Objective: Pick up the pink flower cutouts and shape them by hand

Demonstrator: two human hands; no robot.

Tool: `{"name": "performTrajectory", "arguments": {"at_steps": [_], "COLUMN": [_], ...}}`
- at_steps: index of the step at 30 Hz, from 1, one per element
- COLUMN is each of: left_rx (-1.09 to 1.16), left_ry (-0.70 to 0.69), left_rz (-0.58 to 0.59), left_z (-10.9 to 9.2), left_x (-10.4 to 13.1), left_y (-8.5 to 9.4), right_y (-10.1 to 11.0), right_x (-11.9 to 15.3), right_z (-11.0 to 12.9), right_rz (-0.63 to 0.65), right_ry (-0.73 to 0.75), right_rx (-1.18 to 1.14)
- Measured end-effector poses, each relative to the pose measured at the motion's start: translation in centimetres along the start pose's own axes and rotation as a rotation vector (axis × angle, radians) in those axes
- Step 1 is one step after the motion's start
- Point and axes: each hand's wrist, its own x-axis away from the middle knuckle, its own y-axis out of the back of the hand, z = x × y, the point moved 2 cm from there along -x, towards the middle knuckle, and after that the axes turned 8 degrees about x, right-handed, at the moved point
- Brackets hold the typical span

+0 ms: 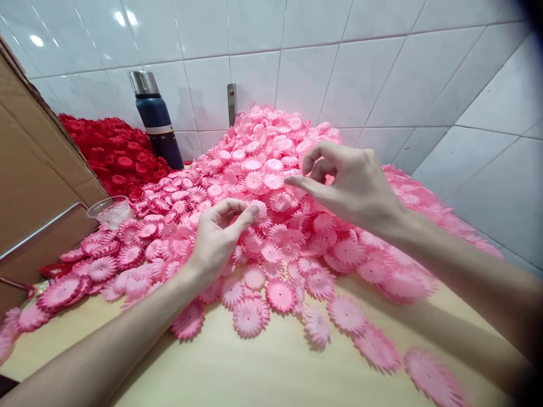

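Note:
A large heap of pink flower-shaped discs (271, 251) with fringed edges and small centre holes spreads over the table. At the front of the heap, my left hand (220, 234) is closed in a pinch, thumb against curled fingers, with a pink flower disc (262, 213) at the fingertips. My right hand (356, 181) hovers higher and to the right, before the heap's upper part. Its fingers are curled toward the thumb; whatever they pinch, if anything, is too small to make out against the pink.
A dark blue bottle (156, 121) with a steel cap stands at the back left, beside a pile of red flower discs (116, 152). A clear plastic cup (111, 212) and a cardboard box (42, 130) are on the left. Behind rises a tiled wall (254, 34) with a metal bracket (231, 104).

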Motion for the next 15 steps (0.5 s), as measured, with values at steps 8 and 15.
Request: {"name": "performTrajectory", "arguments": {"at_steps": [8,15], "left_rx": [-0.093,-0.08], "left_ry": [0.046,-0.032], "left_rz": [-0.043,-0.092], "left_z": [-0.1,-0.2], "left_x": [-0.1,-0.3], "left_y": [0.3,0.4], "right_y": [-0.6,-2.4], "right_x": [1.2,3.7], "right_z": [1.9,4.2], "right_rz": [0.675,1.013], "right_ry": [0.145,0.253], "right_rx": [0.099,0.064]}}
